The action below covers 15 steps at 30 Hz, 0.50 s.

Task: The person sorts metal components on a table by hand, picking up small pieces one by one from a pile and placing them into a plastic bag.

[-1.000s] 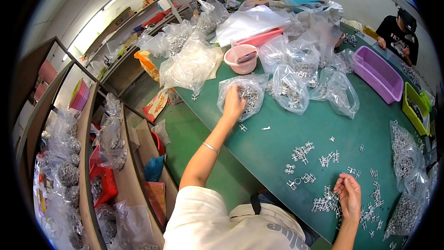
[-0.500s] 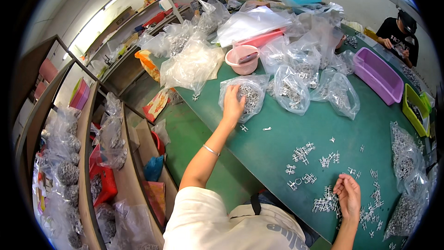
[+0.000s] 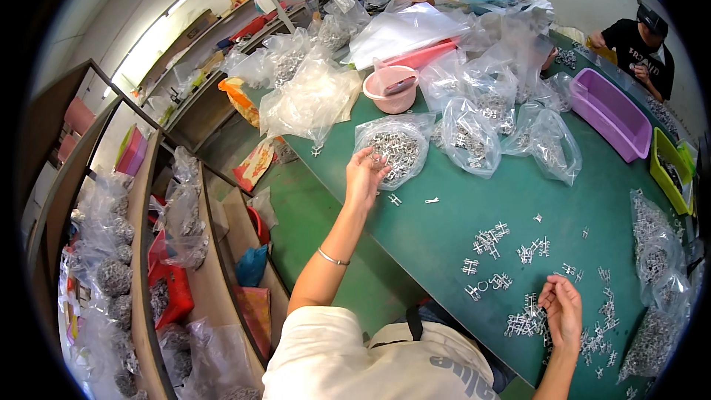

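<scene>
My left hand (image 3: 363, 180) is at the near left edge of an open clear plastic bag (image 3: 424, 150), which holds a heap of small silver metal parts (image 3: 396, 154). Its fingers are bent in toward the thumb; what they hold, if anything, is too small to make out. At the lower right, my right hand (image 3: 564, 310) hovers with curled fingers beside a loose pile of similar parts (image 3: 524, 321). Whatever lies inside those fingers is hidden. More small clusters of parts (image 3: 490, 240) are scattered across the green table (image 3: 437, 241).
Other bags of parts (image 3: 468, 141) and a pink bowl (image 3: 390, 102) stand farther back. At the right are a purple bin (image 3: 615, 120), a green tray (image 3: 670, 178) and filled bags (image 3: 652, 259). Shelves (image 3: 159, 252) line the left. A co-worker (image 3: 638, 48) sits across the table.
My left hand has drawn back from over the heap in the bag toward the bag's near edge, and its fingers have curled in. The right hand has barely moved. The co-worker's hands have moved apart.
</scene>
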Tool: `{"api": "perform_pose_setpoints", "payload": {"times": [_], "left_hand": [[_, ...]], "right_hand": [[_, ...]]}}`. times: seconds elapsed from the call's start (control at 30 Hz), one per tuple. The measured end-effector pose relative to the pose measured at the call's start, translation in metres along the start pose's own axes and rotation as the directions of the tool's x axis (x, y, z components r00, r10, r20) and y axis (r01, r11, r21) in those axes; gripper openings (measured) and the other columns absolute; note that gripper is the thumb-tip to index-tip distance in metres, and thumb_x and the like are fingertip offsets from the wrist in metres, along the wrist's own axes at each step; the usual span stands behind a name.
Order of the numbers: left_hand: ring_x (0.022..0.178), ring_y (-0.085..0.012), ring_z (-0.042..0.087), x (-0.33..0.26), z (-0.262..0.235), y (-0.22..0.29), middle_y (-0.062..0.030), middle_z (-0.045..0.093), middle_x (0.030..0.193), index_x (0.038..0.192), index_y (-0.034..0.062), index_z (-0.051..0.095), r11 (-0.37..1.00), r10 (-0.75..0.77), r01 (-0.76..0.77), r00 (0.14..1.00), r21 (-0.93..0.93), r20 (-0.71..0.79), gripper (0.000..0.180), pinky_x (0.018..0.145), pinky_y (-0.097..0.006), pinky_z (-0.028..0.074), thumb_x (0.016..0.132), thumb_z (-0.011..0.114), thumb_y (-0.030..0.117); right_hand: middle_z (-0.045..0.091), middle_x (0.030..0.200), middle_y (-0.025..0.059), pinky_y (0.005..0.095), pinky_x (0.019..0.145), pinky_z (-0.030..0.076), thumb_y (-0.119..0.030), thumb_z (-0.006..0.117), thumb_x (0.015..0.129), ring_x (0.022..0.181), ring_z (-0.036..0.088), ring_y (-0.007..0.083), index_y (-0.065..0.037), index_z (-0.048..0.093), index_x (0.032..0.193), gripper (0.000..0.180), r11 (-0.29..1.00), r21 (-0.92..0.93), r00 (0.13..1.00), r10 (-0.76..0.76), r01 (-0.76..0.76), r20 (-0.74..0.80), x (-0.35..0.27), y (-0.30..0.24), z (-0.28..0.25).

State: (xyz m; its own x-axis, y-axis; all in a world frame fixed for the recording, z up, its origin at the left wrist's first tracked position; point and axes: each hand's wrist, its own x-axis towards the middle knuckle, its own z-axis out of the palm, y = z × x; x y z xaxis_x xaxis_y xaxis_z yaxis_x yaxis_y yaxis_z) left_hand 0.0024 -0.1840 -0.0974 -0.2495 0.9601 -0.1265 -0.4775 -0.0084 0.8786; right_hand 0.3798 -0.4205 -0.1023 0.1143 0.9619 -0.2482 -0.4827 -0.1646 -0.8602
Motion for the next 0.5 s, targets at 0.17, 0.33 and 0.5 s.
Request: {"api": "perform_pose_setpoints", "payload": {"times": [0.17,0.33,0.5], "left_hand": [[0.050,-0.0154,0.053,0.013,-0.017,-0.009,-0.0064,0.055,0.062,0.087,-0.0006,0.063,0.610,0.260,-0.329,0.943,0.721,0.210,0.013,0.051,-0.033,0.047,0.080,0.061,0.011],[0.078,-0.0182,0.059,0.019,-0.014,-0.026,-0.0141,0.060,0.093,0.099,0.0034,0.064,0.104,0.389,-0.557,0.785,0.824,0.482,0.024,0.069,-0.030,0.048,0.078,0.055,-0.004],[0.093,-0.0233,0.060,0.035,-0.024,-0.029,-0.0154,0.058,0.106,0.107,-0.0016,0.058,0.585,0.306,-0.456,0.890,0.670,0.338,0.026,0.078,-0.029,0.051,0.083,0.050,-0.007]], "right_hand": [[0.057,0.079,0.0071,0.0259,0.062,0.045,-0.011,0.047,0.093,0.068,0.055,0.0132,0.003,0.056,0.101,0.019,1.000,0.011,1.000,0.003,-0.003,0.021,0.001,0.002,0.000],[0.057,0.079,0.0067,0.0254,0.061,0.045,-0.012,0.048,0.092,0.067,0.054,0.0129,0.002,0.056,0.100,0.018,1.000,-0.001,1.000,-0.008,0.008,0.003,0.003,0.002,-0.002],[0.057,0.079,0.0068,0.0255,0.061,0.046,-0.011,0.047,0.093,0.067,0.055,0.0130,0.003,0.056,0.100,0.018,1.000,0.009,1.000,-0.012,0.011,0.010,0.004,0.003,-0.003]]}}
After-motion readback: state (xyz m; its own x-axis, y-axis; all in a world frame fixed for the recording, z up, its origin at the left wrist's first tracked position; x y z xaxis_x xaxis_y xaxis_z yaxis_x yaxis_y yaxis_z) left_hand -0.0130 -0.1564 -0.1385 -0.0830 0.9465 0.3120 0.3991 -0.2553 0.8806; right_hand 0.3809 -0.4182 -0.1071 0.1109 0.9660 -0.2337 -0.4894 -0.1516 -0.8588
